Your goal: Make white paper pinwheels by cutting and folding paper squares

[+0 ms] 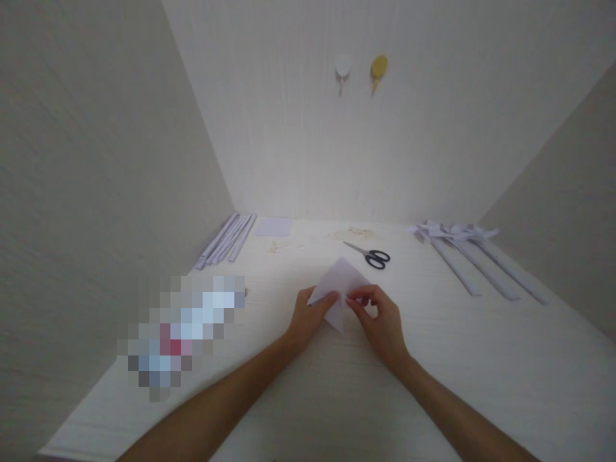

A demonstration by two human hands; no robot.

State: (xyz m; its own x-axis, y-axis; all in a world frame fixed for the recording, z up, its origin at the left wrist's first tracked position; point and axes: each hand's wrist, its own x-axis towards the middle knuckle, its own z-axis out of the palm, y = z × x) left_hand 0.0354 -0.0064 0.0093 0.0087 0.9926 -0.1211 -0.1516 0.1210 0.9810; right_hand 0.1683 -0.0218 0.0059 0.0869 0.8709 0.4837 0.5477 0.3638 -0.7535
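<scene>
A pale square sheet of paper (pixel 342 276), turned corner-up with slits running in from its corners, is held between my hands above the table. My left hand (pixel 310 312) grips its left side, thumb on top and fingers beneath. My right hand (pixel 382 321) is closed in a pinch at the paper's right side, near its middle; what lies right between the fingertips is too small to make out. Beyond the paper lie scissors (pixel 369 255) with black handles, their blades pointing to the back left.
Rolled paper sticks (pixel 226 240) lie at the back left beside a flat paper sheet (pixel 273 227). Paper pinwheels on sticks (pixel 455 253) lie at the right. Small thin bits (pixel 359 232) are scattered at the back. A blurred-out object (pixel 187 333) is at left. Two hooks (pixel 378 67) hang on the wall.
</scene>
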